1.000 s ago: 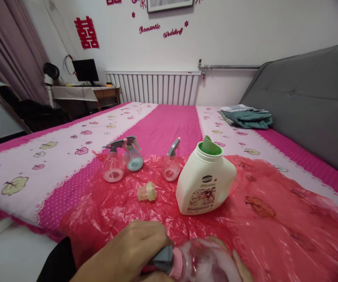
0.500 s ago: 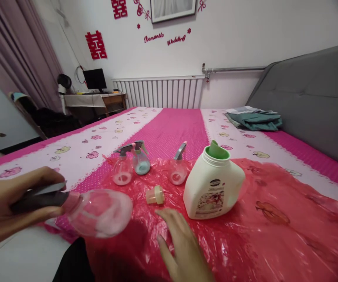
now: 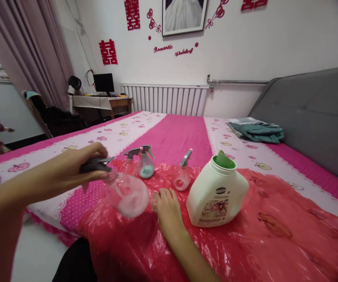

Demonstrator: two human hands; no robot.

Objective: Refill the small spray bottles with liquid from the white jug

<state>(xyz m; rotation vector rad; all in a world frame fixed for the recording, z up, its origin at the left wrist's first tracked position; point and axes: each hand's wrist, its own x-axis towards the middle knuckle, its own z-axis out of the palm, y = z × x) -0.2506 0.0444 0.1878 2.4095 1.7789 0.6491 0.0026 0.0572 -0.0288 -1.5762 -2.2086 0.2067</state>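
1. Here the left hand (image 3: 83, 157) is holding a spray bottle (image 3: 132, 197) by its grey trigger head (image 3: 94, 167), the grip wrapping snugly while the clear, rounded body is leaning base-outward above the red plastic sheet (image 3: 268, 203); whether its base is touching is staying unclear from this angle.
2. Watch that pink collar (image 3: 112, 177)! It's bearing the weight of a cloudy, pale load, so a loose thread could be letting liquid seep, or the body drop.
3. Over on the right hand (image 3: 167, 206), fingers are curling round a small translucent piece (image 3: 153, 201); they're hiding most of it, so I'm not telling how firmly that grip is pinching. A light pinch could be sending it rolling.
4. Trouble could be brewing behind: the grey-headed bottle (image 3: 129, 167) and the blue-tinted bottle (image 3: 146, 170) are standing close together, and a careless swing could be toppling both.
5. Just beside the right forearm, the cream plastic jug (image 3: 217, 201) is standing with its mouth uncapped, a smooth green insert (image 3: 224, 160) poking up; an elbow bump could be tipping it.
6. Underneath, that thin, shiny film is wrinkling over the soft bed (image 3: 183, 131), so the round-bellied bottle (image 3: 181, 180) near the jug could be wobbling on the give.
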